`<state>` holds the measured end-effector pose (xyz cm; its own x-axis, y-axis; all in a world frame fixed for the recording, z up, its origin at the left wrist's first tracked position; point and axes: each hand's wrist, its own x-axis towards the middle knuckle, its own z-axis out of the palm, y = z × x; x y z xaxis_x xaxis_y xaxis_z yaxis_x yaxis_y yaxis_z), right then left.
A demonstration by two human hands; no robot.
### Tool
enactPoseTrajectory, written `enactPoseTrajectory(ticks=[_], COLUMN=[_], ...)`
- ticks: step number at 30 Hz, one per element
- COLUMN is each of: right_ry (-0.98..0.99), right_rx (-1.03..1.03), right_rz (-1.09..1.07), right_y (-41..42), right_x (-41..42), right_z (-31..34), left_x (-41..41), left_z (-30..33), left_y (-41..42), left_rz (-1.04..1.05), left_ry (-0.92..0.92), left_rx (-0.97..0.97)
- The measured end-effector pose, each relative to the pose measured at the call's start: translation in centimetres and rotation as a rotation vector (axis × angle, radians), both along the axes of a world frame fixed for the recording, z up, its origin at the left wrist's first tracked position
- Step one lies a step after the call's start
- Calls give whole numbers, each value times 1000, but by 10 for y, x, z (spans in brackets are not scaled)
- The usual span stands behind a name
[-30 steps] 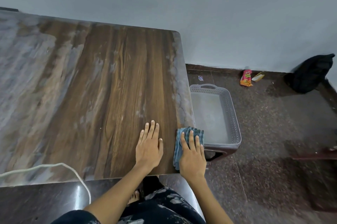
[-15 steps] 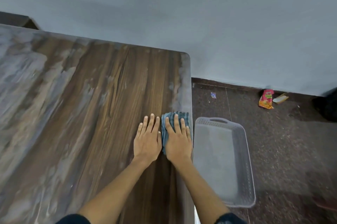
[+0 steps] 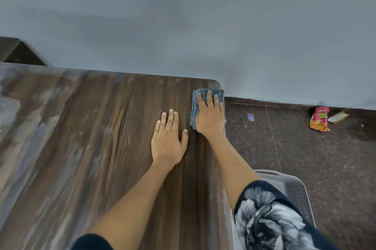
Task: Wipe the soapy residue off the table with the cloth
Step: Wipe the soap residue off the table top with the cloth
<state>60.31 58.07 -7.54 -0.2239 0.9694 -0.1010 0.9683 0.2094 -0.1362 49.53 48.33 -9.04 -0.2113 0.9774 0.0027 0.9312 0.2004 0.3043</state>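
1. The right hand [image 3: 209, 116] presses flat, fingers spread, on the folded blue cloth [image 3: 196, 105] at the desk's [image 3: 114, 127] far right corner.
2. The left hand [image 3: 167, 137] lies open and empty just left of the cloth.
3. Wood near the cloth looks clean; pale soapy residue [image 3: 26, 111] far left of it remains, so much is likely left.

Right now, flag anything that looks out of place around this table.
Litter on the floor by the wall: a red snack wrapper and a small blue packet. Soapy residue still streaks the table's left side.
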Motion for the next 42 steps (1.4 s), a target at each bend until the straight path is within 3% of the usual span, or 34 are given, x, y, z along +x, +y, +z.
enactPoseTrajectory(ticks=[11, 19, 22, 24, 26, 32, 38, 40, 42], right_ry=[36, 68, 12, -17, -53, -50, -45, -62, 8], right_rx=[12, 74, 30, 32, 1, -40, -19, -70, -75], right_rz=[-25, -468, -230, 35, 146, -255, 202, 89, -176], right_y=[77, 4, -45, -47, -33, -84, -114, -107, -124], right_x=[-12, -23, -28, -17, 1, 3, 26, 39, 41], right_z=[3, -1, 1, 3, 10, 10, 11, 14, 16], left_x=[0, 0, -2, -2, -2, -3, -2, -2, -1], left_z=[-4, -5, -7, -7, -5, 0, 0, 1, 1], left_y=[0, 0, 0, -1, -3, -17, -37, -49, -63], left_rz=[18, 26, 16, 9, 9, -14, -21, -30, -40], left_ry=[-20, -73, -78, -76, -87, -109, -127, -130, -126], left_rx=[40, 69, 71, 72, 80, 77, 81, 82, 80])
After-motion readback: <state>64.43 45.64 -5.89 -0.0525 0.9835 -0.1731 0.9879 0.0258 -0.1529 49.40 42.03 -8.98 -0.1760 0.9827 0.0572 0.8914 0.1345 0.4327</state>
